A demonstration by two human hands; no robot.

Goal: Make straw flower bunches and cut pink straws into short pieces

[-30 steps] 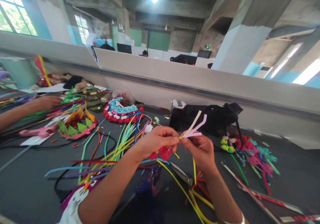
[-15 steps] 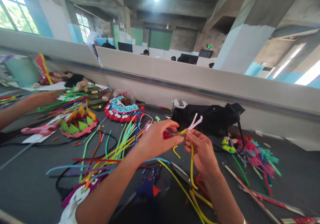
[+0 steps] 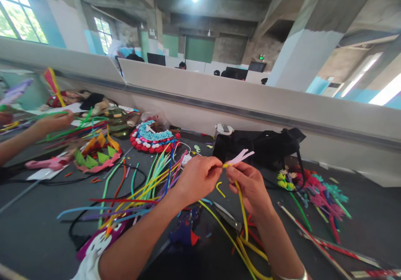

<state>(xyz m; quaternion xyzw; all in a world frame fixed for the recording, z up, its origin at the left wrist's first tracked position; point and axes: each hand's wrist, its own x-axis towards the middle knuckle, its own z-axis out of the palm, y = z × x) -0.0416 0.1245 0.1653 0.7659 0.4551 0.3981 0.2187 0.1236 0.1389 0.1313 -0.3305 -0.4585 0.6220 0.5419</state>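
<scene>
My left hand (image 3: 199, 179) is closed in a pinch at the left end of a small bundle, where a yellow pipe cleaner is wound round pale pink pipe cleaners (image 3: 240, 157). Just to its right, my right hand (image 3: 249, 185) pinches the same bundle, and the pink ends fan out above its fingers. The long free part of the yellow pipe cleaner (image 3: 242, 209) hangs down below my right hand. A pair of scissors (image 3: 227, 216) lies on the table under the hands, beside a short bent yellow piece (image 3: 220, 189).
Loose coloured pipe cleaners (image 3: 150, 180) spread to the left, near a paper crown (image 3: 98, 157) and a beaded collar (image 3: 153, 138). A black bag (image 3: 266, 144) rests by the partition. Pipe-cleaner flowers (image 3: 322, 194) lie right. Another person's hand (image 3: 56, 122) works at far left.
My left hand has moved right and closed on the bundle's end. The pink ends have tipped lower to the right. The other person's hand has drawn back left, holding a green pipe cleaner.
</scene>
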